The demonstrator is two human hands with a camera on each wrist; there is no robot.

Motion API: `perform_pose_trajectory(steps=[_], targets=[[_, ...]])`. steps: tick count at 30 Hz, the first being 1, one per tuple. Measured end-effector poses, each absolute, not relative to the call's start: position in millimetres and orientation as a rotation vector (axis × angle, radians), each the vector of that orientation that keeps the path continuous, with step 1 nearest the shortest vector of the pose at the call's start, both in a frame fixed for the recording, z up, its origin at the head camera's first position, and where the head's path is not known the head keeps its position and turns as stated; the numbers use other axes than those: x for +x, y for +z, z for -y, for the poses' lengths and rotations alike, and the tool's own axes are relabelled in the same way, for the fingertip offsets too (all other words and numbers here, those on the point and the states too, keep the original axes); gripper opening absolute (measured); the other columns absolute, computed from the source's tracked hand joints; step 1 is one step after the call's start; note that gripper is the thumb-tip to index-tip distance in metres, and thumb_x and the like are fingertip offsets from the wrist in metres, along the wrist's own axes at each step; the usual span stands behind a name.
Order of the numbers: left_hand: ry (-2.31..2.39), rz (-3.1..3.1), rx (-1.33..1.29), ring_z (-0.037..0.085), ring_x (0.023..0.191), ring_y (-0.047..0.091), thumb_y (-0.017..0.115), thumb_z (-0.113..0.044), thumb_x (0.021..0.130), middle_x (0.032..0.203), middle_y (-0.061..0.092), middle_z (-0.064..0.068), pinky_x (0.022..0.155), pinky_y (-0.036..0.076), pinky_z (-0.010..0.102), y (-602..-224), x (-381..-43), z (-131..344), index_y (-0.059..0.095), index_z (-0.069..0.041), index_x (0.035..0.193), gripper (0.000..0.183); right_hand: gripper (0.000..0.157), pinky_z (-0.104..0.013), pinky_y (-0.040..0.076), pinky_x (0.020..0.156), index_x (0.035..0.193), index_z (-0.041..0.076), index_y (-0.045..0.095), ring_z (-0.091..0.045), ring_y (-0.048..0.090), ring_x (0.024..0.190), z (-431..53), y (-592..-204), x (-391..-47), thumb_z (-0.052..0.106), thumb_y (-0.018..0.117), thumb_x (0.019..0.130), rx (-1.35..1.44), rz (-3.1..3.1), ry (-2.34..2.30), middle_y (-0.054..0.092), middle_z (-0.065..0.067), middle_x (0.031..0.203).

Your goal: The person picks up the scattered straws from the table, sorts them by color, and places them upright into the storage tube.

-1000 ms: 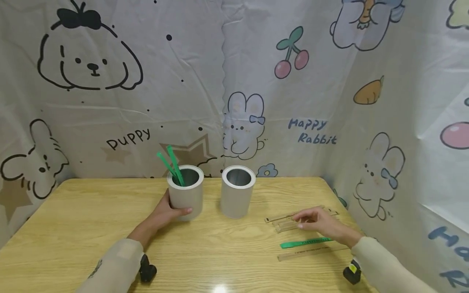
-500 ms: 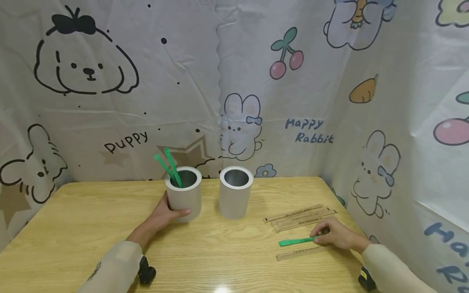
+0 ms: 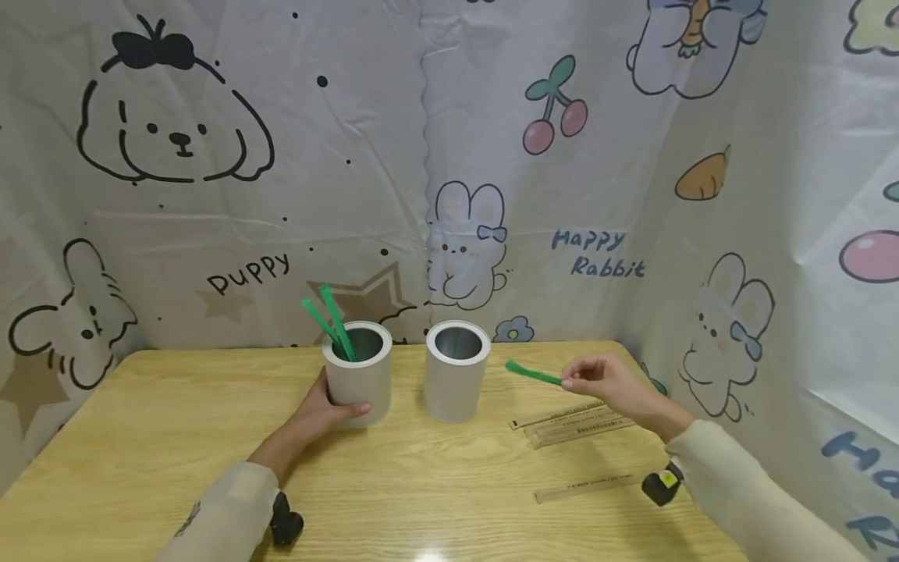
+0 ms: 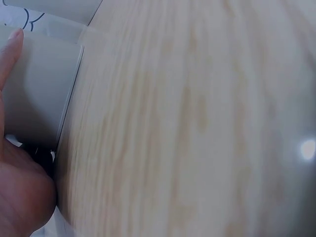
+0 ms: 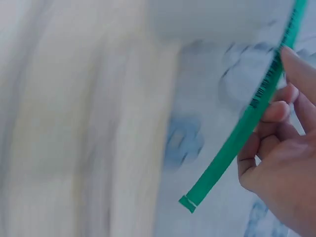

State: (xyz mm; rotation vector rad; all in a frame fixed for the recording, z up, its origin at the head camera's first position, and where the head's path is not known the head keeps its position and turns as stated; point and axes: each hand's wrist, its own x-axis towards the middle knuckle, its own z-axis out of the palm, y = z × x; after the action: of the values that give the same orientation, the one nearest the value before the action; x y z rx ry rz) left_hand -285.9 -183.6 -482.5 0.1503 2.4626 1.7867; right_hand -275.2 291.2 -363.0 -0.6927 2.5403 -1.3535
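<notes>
My left hand (image 3: 319, 410) grips the left white cylindrical holder (image 3: 368, 378), thumb across its front and fingers hidden behind. Two green stick packets (image 3: 335, 316) lean out of that holder's dark opening. In the left wrist view, the thumb lies along the holder's wall (image 4: 44, 89). My right hand (image 3: 618, 386) pinches one end of a slim green stick packet (image 3: 531, 373), raised above the table right of the second white holder (image 3: 455, 386). Dark print and a flat crimped lower end show on the packet (image 5: 232, 140) in the right wrist view.
Several brown paper stick packets (image 3: 572, 425) lie below my right hand, partly overlapping. Another brown packet (image 3: 583, 489) lies apart, closer to the front of the wooden table (image 3: 435, 484). A printed cloth (image 3: 351, 195) hangs behind and at the right.
My right hand moved from the brown packets to the green packet, took hold of it, then lifted it up and leftward off the table. My left hand stays on its holder.
</notes>
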Motion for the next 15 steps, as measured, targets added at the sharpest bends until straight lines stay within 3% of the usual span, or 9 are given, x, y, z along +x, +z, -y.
perform_pose_trajectory(steps=[3, 5, 9, 15], targets=[[1.792, -2.461, 0.15, 0.043, 0.151, 0.027, 0.081, -0.027, 0.086, 0.163, 0.025, 0.022, 0.124, 0.022, 0.061, -481, -286, 184, 0.006, -0.009, 0.162, 0.108, 0.006, -0.027, 0.045, 0.093, 0.1, 0.015, 0.069, -0.01, 0.057, 0.097, -248, -341, -278, 0.016, 0.063, 0.1, -0.655, -2.39, -1.623, 0.064, 0.008, 0.1], [1.796, -2.462, 0.151, 0.043, 0.151, 0.027, 0.081, -0.027, 0.086, 0.163, 0.025, 0.022, 0.124, 0.022, 0.061, -480, -285, 185, 0.006, -0.009, 0.161, 0.108, 0.014, -0.026, 0.044, 0.095, 0.095, 0.021, 0.069, -0.01, 0.056, 0.098, -212, -327, -281, 0.011, 0.061, 0.1, -0.656, -2.229, -1.835, 0.064, 0.01, 0.098], [1.815, -2.453, 0.178, 0.042, 0.15, 0.029, 0.081, -0.026, 0.086, 0.163, 0.026, 0.022, 0.124, 0.023, 0.06, -480, -285, 182, 0.007, -0.009, 0.161, 0.106, 0.032, -0.022, 0.048, 0.086, 0.087, 0.023, 0.069, -0.008, 0.056, 0.086, -140, -306, -289, -0.001, 0.052, 0.102, -0.694, -1.828, -2.213, 0.064, 0.011, 0.087], [1.853, -2.435, 0.205, 0.043, 0.148, 0.033, 0.081, -0.022, 0.085, 0.161, 0.03, 0.023, 0.122, 0.027, 0.059, -480, -284, 183, 0.01, -0.007, 0.161, 0.105, 0.044, -0.021, 0.045, 0.082, 0.083, 0.028, 0.071, -0.004, 0.056, 0.077, -48, -304, -303, -0.004, 0.047, 0.103, -0.684, -1.553, -2.407, 0.067, 0.013, 0.081]])
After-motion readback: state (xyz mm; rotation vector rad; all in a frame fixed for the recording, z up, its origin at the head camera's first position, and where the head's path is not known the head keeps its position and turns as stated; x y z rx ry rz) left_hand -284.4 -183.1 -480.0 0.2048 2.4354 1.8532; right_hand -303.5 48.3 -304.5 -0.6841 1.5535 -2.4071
